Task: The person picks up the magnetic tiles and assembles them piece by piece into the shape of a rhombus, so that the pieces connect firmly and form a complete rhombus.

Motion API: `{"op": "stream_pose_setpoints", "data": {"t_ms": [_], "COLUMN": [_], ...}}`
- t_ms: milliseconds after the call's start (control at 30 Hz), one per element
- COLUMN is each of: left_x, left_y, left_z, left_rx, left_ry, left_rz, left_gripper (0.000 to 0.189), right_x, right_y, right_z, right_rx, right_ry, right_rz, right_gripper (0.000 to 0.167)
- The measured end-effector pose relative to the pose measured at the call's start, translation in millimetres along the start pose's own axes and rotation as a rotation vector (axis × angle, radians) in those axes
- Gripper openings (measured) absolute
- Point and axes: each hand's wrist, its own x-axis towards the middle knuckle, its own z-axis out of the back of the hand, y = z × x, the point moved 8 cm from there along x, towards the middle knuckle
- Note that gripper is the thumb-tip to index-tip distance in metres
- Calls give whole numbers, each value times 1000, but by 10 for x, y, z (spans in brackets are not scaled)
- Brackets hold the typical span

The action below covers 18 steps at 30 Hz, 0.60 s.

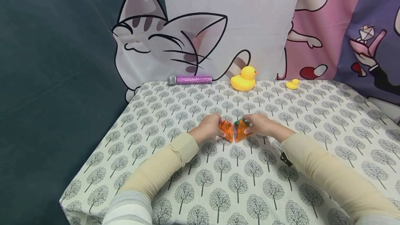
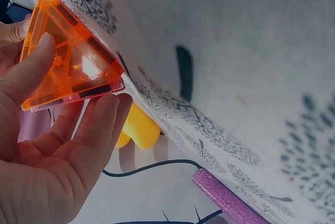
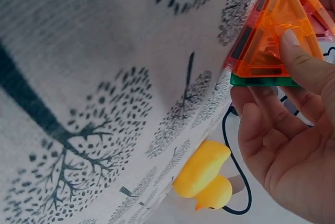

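Near the table's middle, my left hand (image 1: 210,126) pinches an orange triangular magnetic tile (image 1: 227,131), its thumb on the face in the left wrist view. A pink tile edge (image 2: 86,95) lies along that orange piece. My right hand (image 1: 260,125) grips a second orange triangular magnetic tile (image 3: 272,48), thumb on its face and fingers around the far side. Along the base of this one runs a green tile (image 3: 261,81), with red edging beside it. Both tile groups are tilted towards each other, their lower tips close together over the cloth.
A tree-print cloth (image 1: 218,197) covers the table. Along the back edge lie a purple glitter microphone (image 1: 193,80), a large yellow duck (image 1: 243,81) and a small yellow duck (image 1: 292,84). A dark object (image 1: 285,159) is partly hidden by the right sleeve.
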Motion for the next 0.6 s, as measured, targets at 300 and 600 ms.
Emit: {"op": "stream_pose_setpoints", "data": {"t_ms": [300,600], "left_x": [-62,-50], "left_y": [36,24], "left_z": [0,50], "left_rx": [-74,-25], "left_ry": [20,-2], "left_rz": [47,13], "left_gripper": [35,37], "right_x": [43,43], "right_y": [81,144], "right_z": [-8,-21], "right_rx": [-21,-47], "right_ry": [0,-5], "right_rz": [72,60], "right_gripper": [33,35]}}
